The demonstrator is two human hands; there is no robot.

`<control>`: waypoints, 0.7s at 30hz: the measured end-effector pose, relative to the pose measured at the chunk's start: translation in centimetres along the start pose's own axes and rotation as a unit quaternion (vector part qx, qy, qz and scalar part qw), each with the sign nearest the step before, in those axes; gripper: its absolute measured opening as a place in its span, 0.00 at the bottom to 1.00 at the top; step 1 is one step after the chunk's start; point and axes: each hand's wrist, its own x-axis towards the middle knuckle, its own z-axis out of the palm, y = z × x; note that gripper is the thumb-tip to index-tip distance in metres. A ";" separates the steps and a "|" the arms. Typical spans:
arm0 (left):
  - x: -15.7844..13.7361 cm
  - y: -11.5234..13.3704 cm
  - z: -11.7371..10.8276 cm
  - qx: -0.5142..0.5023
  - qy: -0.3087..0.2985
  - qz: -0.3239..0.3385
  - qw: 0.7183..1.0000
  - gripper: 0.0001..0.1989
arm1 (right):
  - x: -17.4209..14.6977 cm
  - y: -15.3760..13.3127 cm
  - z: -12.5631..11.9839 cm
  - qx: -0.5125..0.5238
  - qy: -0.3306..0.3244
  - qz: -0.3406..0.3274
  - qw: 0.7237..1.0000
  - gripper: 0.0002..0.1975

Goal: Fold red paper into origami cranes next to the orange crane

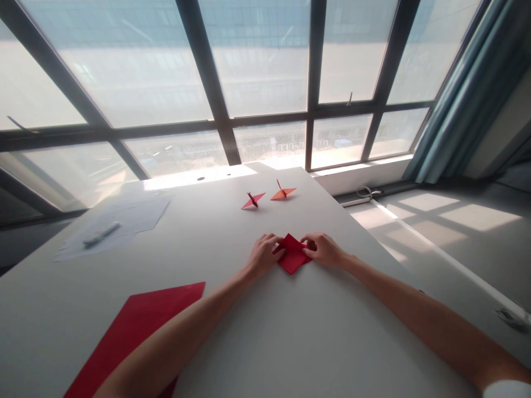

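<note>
A small folded square of red origami paper (292, 256) lies on the white table, one corner pointing toward me. My left hand (264, 253) pinches its left corner between thumb and fingers. On the opposite side my right hand (323, 249) grips the right corner, fingers curled over the edge. Part of each side corner is hidden by the fingers. Beyond my hands stand two folded paper cranes, a red crane (253, 201) and an orange crane (283, 192), wings spread.
A large red paper sheet (141, 315) lies under my left forearm. White papers (141, 218) with a pen-like object (102, 235) on them are at the far left. The table (215, 232) ends at the right, above the floor. Windows and a blue curtain (460, 99) stand behind.
</note>
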 end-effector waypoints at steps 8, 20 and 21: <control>-0.2 1.8 -0.6 0.023 -0.018 0.100 0.995 0.15 | 0.5 -0.7 1.1 0.074 0.017 0.013 0.997 0.07; -1.2 1.9 -0.9 0.005 -0.057 0.077 0.995 0.08 | -0.4 -0.4 0.8 -0.019 0.006 -0.120 0.993 0.10; -1.2 1.6 -0.9 -0.003 -0.052 0.069 0.996 0.08 | -0.4 -0.5 0.6 -0.033 -0.007 -0.137 0.990 0.11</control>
